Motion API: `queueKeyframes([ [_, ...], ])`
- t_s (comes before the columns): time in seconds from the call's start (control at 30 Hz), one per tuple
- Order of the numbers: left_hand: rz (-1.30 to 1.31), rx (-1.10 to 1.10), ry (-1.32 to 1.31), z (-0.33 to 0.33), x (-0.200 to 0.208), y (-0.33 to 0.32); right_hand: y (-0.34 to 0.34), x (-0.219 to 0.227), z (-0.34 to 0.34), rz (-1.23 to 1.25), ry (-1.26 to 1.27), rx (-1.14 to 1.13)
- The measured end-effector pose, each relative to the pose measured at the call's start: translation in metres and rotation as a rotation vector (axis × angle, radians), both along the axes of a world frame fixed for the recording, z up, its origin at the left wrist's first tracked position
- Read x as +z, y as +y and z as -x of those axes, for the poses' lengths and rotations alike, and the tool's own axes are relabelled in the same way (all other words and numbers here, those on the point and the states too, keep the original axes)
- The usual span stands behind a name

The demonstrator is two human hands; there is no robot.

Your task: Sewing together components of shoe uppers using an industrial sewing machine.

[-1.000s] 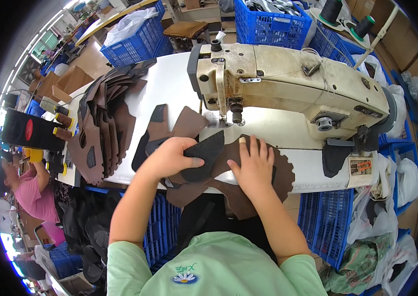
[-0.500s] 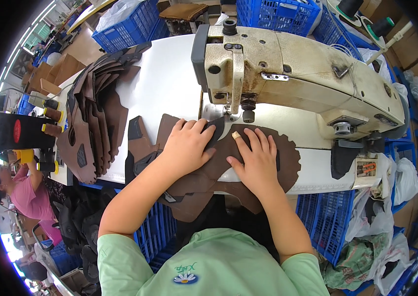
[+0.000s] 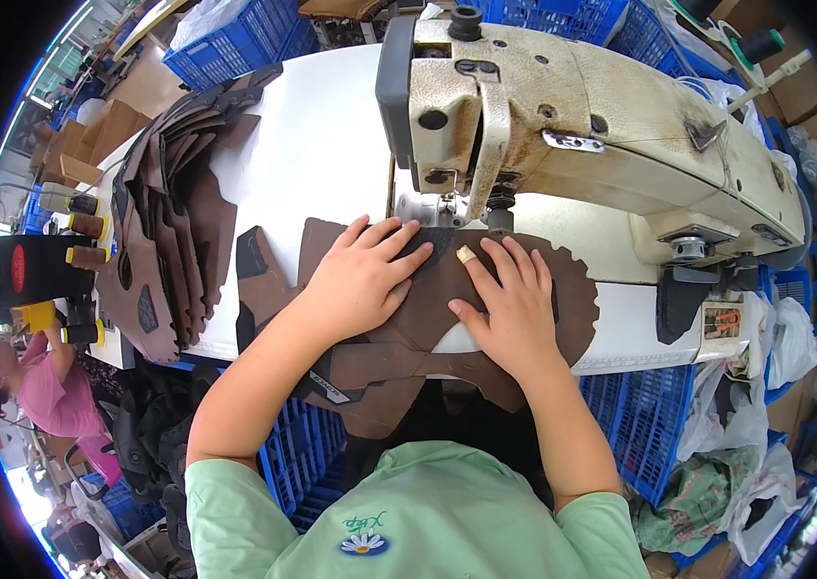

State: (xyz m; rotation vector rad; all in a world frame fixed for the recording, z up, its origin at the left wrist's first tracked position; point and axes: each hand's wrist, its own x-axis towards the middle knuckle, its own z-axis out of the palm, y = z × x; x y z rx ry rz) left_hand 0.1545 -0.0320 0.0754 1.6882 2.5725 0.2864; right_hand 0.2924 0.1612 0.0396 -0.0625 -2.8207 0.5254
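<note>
Brown leather-like pieces (image 3: pixel 399 333) with toothed edges lie on the white sewing machine table in front of the needle area (image 3: pixel 446 212). My left hand (image 3: pixel 362 275) rests flat on the left part, fingers apart, its fingertips on a black patch (image 3: pixel 439 249) just before the presser foot. On the right part (image 3: pixel 572 289), my right hand (image 3: pixel 517 309) lies with fingers spread. A tan wrap (image 3: pixel 466 254) covers its index fingertip. Below my hands, the lower flaps (image 3: pixel 380 410) hang over the table's front edge. The stitching point is partly hidden by the machine head.
The cream sewing machine (image 3: pixel 563 116) spans the right side. A stack of brown pieces (image 3: pixel 172 212) sits at left, near thread spools (image 3: pixel 88 256). Blue crates (image 3: pixel 635 425) stand below and behind the table. A person in pink (image 3: pixel 52 386) is at far left.
The white gap between the black patch and the right brown part has closed. My left hand has flattened, its fingertips higher toward the machine. The whole view has shifted slightly.
</note>
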Motion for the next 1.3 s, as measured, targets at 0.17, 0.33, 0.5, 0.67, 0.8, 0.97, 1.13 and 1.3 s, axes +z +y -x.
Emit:
queueKeyframes([
  [0.17,-0.015,-0.024,-0.007,0.005,-0.002,-0.002,0.002,0.004,0.003,0.004,0.008,0.008],
  [0.33,-0.015,-0.031,-0.040,0.009,-0.002,-0.005,0.003,0.004,0.006,0.007,0.009,0.024],
  [0.5,-0.014,-0.020,-0.029,0.009,-0.003,-0.004,0.004,0.003,0.009,-0.008,0.005,0.027],
  [0.67,-0.027,0.015,-0.015,0.015,-0.005,0.001,0.016,0.002,0.023,-0.028,0.015,0.066],
  [0.8,-0.034,0.032,0.005,0.019,-0.006,0.003,0.021,0.002,0.033,-0.034,0.040,0.085],
  [0.97,-0.042,0.042,-0.005,0.022,-0.008,0.004,0.024,0.001,0.037,-0.036,0.025,0.095],
  [1.13,-0.039,0.047,0.000,0.023,-0.007,0.006,0.026,0.001,0.039,-0.028,0.027,0.086],
  [1.3,-0.033,0.051,-0.005,0.022,-0.008,0.006,0.026,0.002,0.039,-0.016,0.029,0.090],
])
